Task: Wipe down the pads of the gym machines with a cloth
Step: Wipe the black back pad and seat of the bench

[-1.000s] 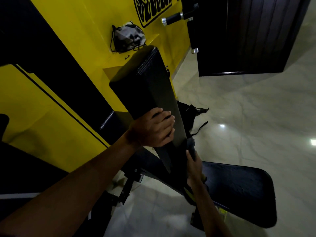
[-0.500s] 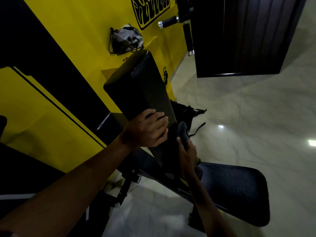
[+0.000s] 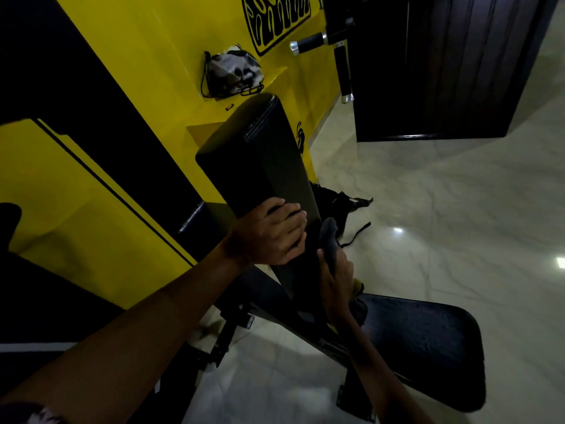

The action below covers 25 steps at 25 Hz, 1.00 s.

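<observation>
A long black back pad (image 3: 260,160) of a gym bench rises tilted toward the yellow wall. My left hand (image 3: 275,237) grips its lower left edge, fingers wrapped over the front face. My right hand (image 3: 334,276) holds a dark cloth (image 3: 328,237) pressed against the pad's right side, just below my left hand. The bench's black seat pad (image 3: 428,341) lies flat at the lower right.
A yellow and black wall (image 3: 91,185) runs along the left, with a camouflage bag (image 3: 232,71) on its ledge. Black machine handles (image 3: 342,68) and a dark panel (image 3: 443,71) stand at the back. A black strapped bag (image 3: 339,203) lies on the pale tiled floor (image 3: 443,224).
My right hand has slid the cloth up the pad's right side, from near the hinge to just under my left hand. My left hand keeps its grip.
</observation>
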Motion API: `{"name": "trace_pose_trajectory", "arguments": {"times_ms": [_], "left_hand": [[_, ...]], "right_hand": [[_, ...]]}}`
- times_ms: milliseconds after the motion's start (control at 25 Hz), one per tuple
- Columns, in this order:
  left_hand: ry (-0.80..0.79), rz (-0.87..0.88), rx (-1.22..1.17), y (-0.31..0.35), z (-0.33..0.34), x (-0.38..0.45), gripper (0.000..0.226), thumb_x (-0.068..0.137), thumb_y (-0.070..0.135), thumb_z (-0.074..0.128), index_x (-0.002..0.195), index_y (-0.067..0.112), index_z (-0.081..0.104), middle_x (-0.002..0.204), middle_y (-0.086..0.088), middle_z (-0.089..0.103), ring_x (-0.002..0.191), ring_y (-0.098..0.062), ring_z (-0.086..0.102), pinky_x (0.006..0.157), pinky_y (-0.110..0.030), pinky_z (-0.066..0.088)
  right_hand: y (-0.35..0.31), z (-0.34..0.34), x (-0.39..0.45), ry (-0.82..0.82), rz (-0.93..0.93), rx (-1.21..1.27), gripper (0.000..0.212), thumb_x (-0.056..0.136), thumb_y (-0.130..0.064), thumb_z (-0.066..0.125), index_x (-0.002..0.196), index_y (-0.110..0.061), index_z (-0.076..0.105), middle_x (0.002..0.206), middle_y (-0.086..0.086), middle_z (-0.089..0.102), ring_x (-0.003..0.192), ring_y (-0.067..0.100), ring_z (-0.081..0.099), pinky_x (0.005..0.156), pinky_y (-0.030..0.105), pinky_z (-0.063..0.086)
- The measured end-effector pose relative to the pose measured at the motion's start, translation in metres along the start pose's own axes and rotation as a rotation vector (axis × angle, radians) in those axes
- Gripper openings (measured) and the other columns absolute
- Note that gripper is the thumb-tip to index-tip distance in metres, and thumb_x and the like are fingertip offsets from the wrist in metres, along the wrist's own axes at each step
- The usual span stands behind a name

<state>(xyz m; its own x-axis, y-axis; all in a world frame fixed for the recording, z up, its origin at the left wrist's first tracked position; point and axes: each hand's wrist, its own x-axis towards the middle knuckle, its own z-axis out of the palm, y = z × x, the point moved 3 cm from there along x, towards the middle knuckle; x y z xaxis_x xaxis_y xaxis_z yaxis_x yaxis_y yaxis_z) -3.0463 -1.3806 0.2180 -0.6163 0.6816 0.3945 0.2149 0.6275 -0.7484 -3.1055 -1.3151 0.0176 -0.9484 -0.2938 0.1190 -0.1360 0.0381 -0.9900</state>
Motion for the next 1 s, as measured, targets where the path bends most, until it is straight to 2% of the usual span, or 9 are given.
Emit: {"name": "trace_pose_trajectory", "arguments": {"times_ms": [120, 240, 320, 480, 600, 720, 800, 880, 1000], "left_hand": [[-0.010, -0.005, -0.008, 0.000, 0.001, -0.001, 0.026, 0.083, 0.027, 0.055, 0.080, 0.013, 0.076, 0.090, 0.001, 0.074, 0.087, -0.016, 0.069, 0.084, -0.030, 0.038], [-0.010, -0.015, -0.018, 0.001, 0.002, -0.001, 0.027, 0.084, 0.026, 0.053, 0.080, 0.012, 0.076, 0.090, 0.000, 0.074, 0.087, -0.017, 0.069, 0.084, -0.030, 0.038], [-0.027, -0.010, -0.026, 0.000, 0.003, -0.002, 0.028, 0.085, 0.026, 0.053, 0.080, 0.011, 0.076, 0.090, -0.001, 0.074, 0.087, -0.018, 0.069, 0.084, -0.031, 0.039], [-0.077, -0.009, -0.033, 0.001, 0.005, -0.004, 0.026, 0.085, 0.028, 0.054, 0.081, 0.013, 0.075, 0.091, -0.001, 0.073, 0.087, -0.018, 0.068, 0.084, -0.032, 0.038], [-0.142, -0.035, -0.053, 0.000, -0.003, 0.002, 0.028, 0.087, 0.027, 0.051, 0.094, 0.013, 0.075, 0.109, -0.003, 0.071, 0.087, -0.017, 0.066, 0.083, -0.033, 0.036], [-0.100, -0.077, -0.255, -0.002, -0.031, 0.011, 0.034, 0.085, 0.020, 0.052, 0.113, 0.007, 0.065, 0.132, -0.012, 0.057, 0.105, -0.023, 0.060, 0.090, -0.038, 0.039], [0.022, -0.163, -0.338, -0.019, -0.059, 0.013, 0.036, 0.084, 0.015, 0.053, 0.118, 0.004, 0.056, 0.137, -0.017, 0.048, 0.120, -0.028, 0.049, 0.101, -0.045, 0.037], [0.099, -0.355, -0.257, -0.051, -0.075, 0.013, 0.044, 0.083, 0.017, 0.057, 0.124, 0.006, 0.046, 0.140, -0.015, 0.036, 0.127, -0.028, 0.038, 0.103, -0.048, 0.034], [0.116, -0.609, -0.225, -0.085, -0.067, 0.010, 0.055, 0.084, 0.027, 0.057, 0.132, 0.006, 0.041, 0.142, -0.016, 0.034, 0.127, -0.029, 0.037, 0.102, -0.048, 0.034]], "right_hand": [[0.010, -0.005, -0.043, -0.018, -0.049, 0.012, 0.057, 0.090, -0.055, 0.035, 0.131, -0.018, 0.049, 0.122, 0.005, 0.058, 0.105, 0.020, 0.055, 0.086, 0.045, 0.047], [0.019, -0.003, -0.013, -0.073, 0.092, 0.089, 0.046, 0.093, -0.051, 0.040, 0.129, -0.025, 0.047, 0.120, 0.002, 0.057, 0.106, 0.016, 0.055, 0.091, 0.049, 0.048], [0.007, -0.001, 0.015, -0.052, 0.127, 0.023, 0.055, 0.088, -0.060, 0.036, 0.128, -0.024, 0.047, 0.118, 0.004, 0.057, 0.105, 0.021, 0.055, 0.088, 0.050, 0.048], [-0.018, -0.004, -0.025, -0.041, -0.099, -0.036, 0.059, 0.089, -0.058, 0.032, 0.126, -0.015, 0.049, 0.115, 0.006, 0.058, 0.100, 0.021, 0.056, 0.081, 0.040, 0.049], [-0.020, -0.010, -0.052, -0.147, 0.016, 0.146, 0.054, 0.087, -0.058, 0.037, 0.125, -0.023, 0.049, 0.118, 0.000, 0.058, 0.107, 0.019, 0.058, 0.086, 0.040, 0.052], [-0.036, -0.012, -0.006, -0.116, 0.166, 0.065, 0.047, 0.088, -0.059, 0.038, 0.125, -0.032, 0.051, 0.118, -0.004, 0.061, 0.108, 0.020, 0.058, 0.090, 0.048, 0.048], [-0.059, -0.012, 0.007, -0.049, 0.092, -0.014, 0.050, 0.085, -0.061, 0.035, 0.125, -0.034, 0.050, 0.117, -0.004, 0.061, 0.109, 0.021, 0.057, 0.090, 0.049, 0.046], [-0.068, -0.005, -0.009, -0.040, -0.036, -0.023, 0.059, 0.084, -0.064, 0.033, 0.129, -0.028, 0.048, 0.121, -0.002, 0.059, 0.110, 0.020, 0.055, 0.090, 0.045, 0.046], [-0.048, -0.003, -0.045, -0.126, 0.080, 0.118, 0.064, 0.085, -0.064, 0.040, 0.137, -0.027, 0.042, 0.134, 0.001, 0.051, 0.122, 0.020, 0.050, 0.098, 0.042, 0.044]]}}
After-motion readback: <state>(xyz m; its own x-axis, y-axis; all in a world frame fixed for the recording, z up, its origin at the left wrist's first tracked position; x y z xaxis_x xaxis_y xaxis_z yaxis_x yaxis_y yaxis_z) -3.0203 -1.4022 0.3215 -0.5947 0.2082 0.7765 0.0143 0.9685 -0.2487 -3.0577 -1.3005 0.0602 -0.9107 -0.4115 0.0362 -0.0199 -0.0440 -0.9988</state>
